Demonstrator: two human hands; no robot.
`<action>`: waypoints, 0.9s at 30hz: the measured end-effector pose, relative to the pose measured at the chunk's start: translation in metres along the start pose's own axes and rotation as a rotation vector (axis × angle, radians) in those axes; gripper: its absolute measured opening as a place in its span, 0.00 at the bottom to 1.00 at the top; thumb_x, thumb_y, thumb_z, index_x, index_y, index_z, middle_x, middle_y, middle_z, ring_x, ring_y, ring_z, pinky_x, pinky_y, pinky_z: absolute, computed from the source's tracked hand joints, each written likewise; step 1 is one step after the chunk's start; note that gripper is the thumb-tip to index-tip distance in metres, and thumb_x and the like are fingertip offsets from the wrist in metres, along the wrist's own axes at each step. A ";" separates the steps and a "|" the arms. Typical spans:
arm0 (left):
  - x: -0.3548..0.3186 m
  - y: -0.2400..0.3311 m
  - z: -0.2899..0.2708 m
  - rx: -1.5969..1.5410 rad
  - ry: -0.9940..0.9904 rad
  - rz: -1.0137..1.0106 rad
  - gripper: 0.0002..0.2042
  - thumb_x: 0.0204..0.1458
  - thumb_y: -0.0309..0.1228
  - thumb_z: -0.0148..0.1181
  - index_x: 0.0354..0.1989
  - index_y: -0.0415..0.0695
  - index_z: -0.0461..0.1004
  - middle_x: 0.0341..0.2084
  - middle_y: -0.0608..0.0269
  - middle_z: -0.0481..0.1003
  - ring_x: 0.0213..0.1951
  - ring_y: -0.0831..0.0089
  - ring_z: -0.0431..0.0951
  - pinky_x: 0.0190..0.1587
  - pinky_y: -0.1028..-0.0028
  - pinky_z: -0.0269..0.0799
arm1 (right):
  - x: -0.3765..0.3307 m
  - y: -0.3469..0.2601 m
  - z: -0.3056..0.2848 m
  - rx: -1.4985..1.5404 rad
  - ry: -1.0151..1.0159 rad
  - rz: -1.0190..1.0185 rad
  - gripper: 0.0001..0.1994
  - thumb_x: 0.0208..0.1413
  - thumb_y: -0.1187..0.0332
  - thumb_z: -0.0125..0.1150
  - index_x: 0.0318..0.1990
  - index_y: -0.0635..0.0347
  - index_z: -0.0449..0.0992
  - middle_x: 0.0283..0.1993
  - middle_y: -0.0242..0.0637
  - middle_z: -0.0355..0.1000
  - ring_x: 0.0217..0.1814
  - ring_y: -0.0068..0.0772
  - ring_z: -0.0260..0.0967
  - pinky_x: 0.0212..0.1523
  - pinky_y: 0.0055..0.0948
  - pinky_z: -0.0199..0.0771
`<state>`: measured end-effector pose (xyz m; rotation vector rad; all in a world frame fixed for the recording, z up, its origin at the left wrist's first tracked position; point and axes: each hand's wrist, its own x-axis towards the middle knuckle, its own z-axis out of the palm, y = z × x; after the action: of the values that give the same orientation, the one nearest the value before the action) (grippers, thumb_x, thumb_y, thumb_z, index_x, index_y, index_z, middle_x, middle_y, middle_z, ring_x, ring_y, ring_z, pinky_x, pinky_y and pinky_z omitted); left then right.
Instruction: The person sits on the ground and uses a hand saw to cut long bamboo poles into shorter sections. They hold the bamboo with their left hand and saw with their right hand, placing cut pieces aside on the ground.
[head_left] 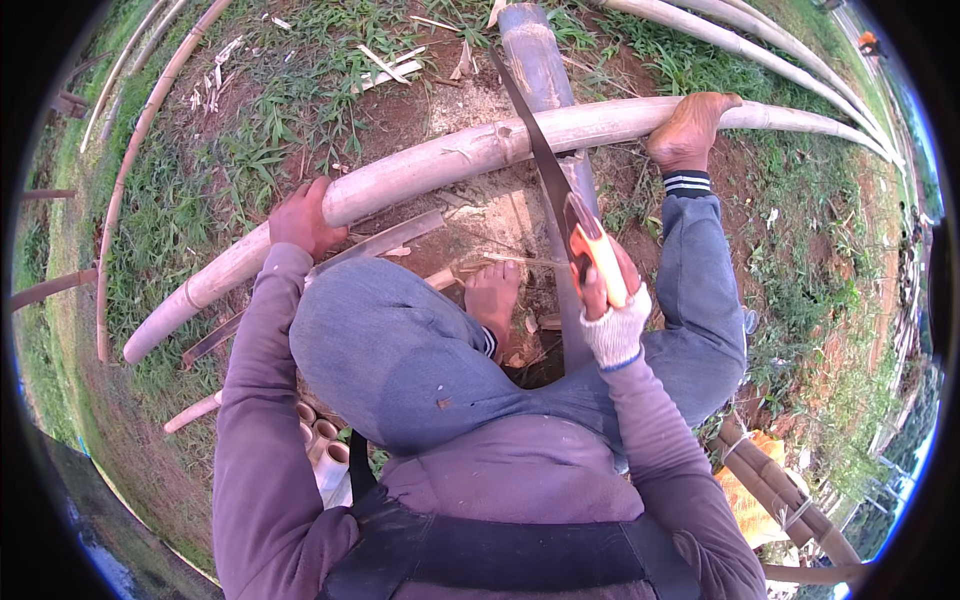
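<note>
My left hand (303, 216) is closed around pale bamboo at the left end of a thick bamboo pole (430, 165). A second pale length (215, 272) runs from there down to the left; whether the two are joined is hidden by the hand. In a white glove with bare fingertips, my right hand (615, 308) grips the orange handle of a handsaw (543, 150). The dark blade lies across the pole, tip pointing away from me. Beneath the pole, a greyish bamboo log (535, 55) crosses it. My right foot (688, 135) presses on the pole's right part.
Sawdust (495, 215) and split bamboo strips (388, 68) lie on the soil. Long poles (770, 50) stretch across the far right. Several cut bamboo tubes (330, 460) stand by my left side. Tied bamboo (775, 480) lies at the lower right.
</note>
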<state>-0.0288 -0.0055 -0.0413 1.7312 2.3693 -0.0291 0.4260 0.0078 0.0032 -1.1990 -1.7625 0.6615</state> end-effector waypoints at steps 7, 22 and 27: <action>0.006 -0.010 0.000 -0.036 0.061 0.023 0.38 0.40 0.41 0.77 0.65 0.54 0.72 0.55 0.55 0.81 0.55 0.49 0.82 0.58 0.53 0.78 | 0.028 -0.030 0.004 0.071 -0.042 0.106 0.20 0.69 0.66 0.63 0.61 0.71 0.75 0.51 0.51 0.81 0.47 0.39 0.81 0.50 0.35 0.80; 0.010 -0.003 0.005 -0.042 0.038 0.068 0.38 0.41 0.42 0.76 0.66 0.56 0.72 0.55 0.56 0.81 0.55 0.50 0.82 0.57 0.53 0.79 | 0.060 -0.030 0.019 0.115 -0.030 0.192 0.18 0.67 0.68 0.66 0.59 0.70 0.78 0.51 0.51 0.82 0.52 0.36 0.82 0.53 0.35 0.80; -0.010 -0.008 0.000 -0.002 0.000 -0.026 0.39 0.40 0.44 0.78 0.65 0.56 0.72 0.56 0.55 0.80 0.58 0.53 0.81 0.61 0.53 0.76 | -0.096 -0.043 -0.091 0.148 -0.202 0.343 0.28 0.70 0.63 0.60 0.71 0.71 0.63 0.64 0.56 0.74 0.61 0.45 0.78 0.59 0.38 0.81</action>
<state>-0.0332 -0.0177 -0.0402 1.6997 2.3908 -0.0308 0.5013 -0.1010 0.0456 -1.3836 -1.6480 1.1288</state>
